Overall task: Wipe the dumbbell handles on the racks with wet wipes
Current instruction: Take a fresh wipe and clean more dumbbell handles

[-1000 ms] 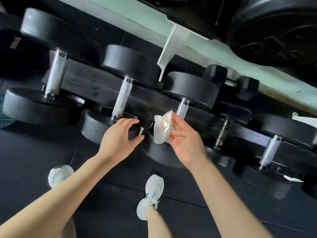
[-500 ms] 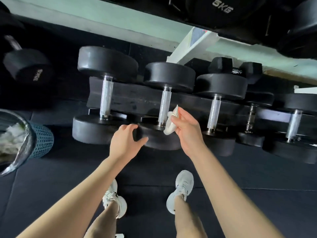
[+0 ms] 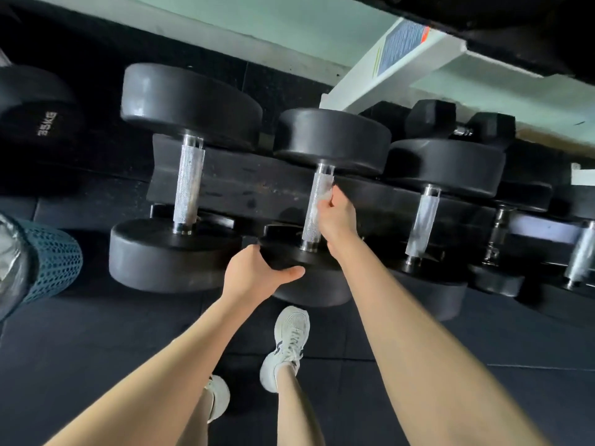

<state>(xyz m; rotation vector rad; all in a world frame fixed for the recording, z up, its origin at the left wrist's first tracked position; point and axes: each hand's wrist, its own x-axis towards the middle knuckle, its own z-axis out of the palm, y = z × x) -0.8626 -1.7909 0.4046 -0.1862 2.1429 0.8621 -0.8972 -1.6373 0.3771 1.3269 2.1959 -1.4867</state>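
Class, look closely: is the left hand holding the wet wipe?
No: the right hand holds the wet wipe on the dumbbell handle, while the left hand grips the near weight head.

Right hand (image 3: 335, 217) gone from holding the wipe (image 3: 317, 201) beside the middle handle (image 3: 309, 231) to wrapping it round that handle, left hand (image 3: 254, 273) now clasping the near head (image 3: 309, 286), earlier loosely by it

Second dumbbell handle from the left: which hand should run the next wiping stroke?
Right. The right hand presses the wet wipe against that handle; the left hand holds no wipe and grips the near weight head, likely steadying it.
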